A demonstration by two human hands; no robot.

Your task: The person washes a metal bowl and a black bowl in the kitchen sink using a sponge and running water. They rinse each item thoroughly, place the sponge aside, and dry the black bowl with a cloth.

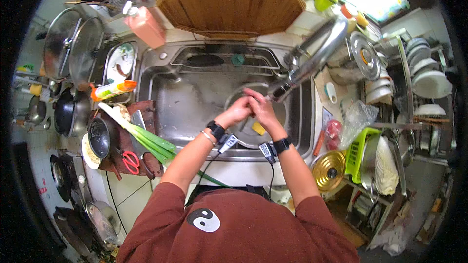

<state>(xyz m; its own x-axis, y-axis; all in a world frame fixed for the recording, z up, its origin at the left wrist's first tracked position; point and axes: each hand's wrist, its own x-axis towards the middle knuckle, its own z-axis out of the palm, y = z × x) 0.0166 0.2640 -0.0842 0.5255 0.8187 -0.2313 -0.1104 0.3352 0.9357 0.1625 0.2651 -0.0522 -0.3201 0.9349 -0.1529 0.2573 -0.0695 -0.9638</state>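
Observation:
Over the right part of a stainless steel sink [182, 98], my left hand [238, 110] and my right hand [262, 109] touch each other, fingers overlapping. The spout end of a chrome faucet [310, 58] comes down just beside my right hand. Below my hands a round metal strainer or basin [241, 137] sits in the sink with a yellow sponge [258, 128] in it. I see nothing held, though the overlapping fingers partly hide the palms. Both wrists wear black straps with cabled devices.
Left of the sink, a dark red cutting board [148, 107] bears green onions [146, 137], a cleaver [138, 118], red-handled scissors [131, 162] and a black bowl [99, 138]. A pink pump bottle [146, 27] stands behind. At right are a golden lid [328, 171], napa cabbage [385, 168] and a dish rack [402, 76].

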